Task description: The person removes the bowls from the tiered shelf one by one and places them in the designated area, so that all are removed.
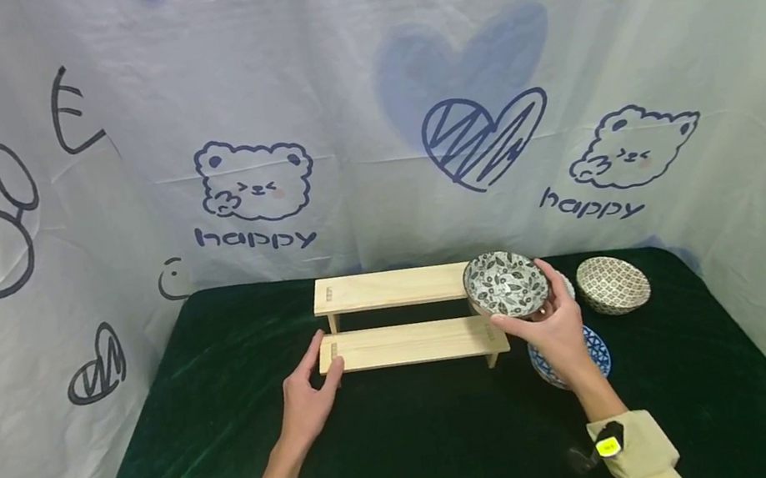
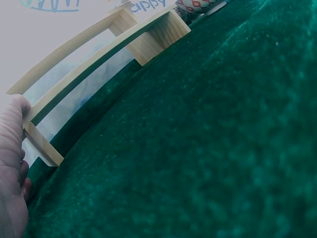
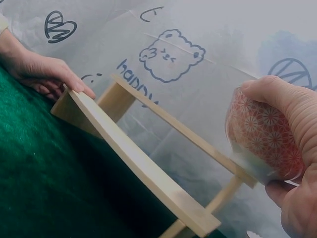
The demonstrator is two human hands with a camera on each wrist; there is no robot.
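Observation:
A two-tier wooden display stand (image 1: 412, 344) sits on a dark green cloth. My left hand (image 1: 307, 404) grips the left end of its lower board, thumb at the front edge. In the left wrist view, that hand (image 2: 12, 158) partly covers the board's end. My right hand (image 1: 558, 328) holds a small bowl (image 1: 506, 284) by its rim side, tilted so its black-and-white leaf-patterned inside shows. That bowl appears in front of the upper board's right end. Seen from the right wrist, the bowl's outside (image 3: 265, 134) has a reddish flower pattern. Whether it touches the stand, I cannot tell.
Right of the stand, a beige patterned bowl (image 1: 613, 285) rests on the green cloth (image 1: 419, 453). A blue-and-white bowl (image 1: 597, 351) is partly hidden under my right hand. Another pale rim (image 1: 570, 288) shows behind that hand. A printed white curtain (image 1: 361, 107) surrounds the table.

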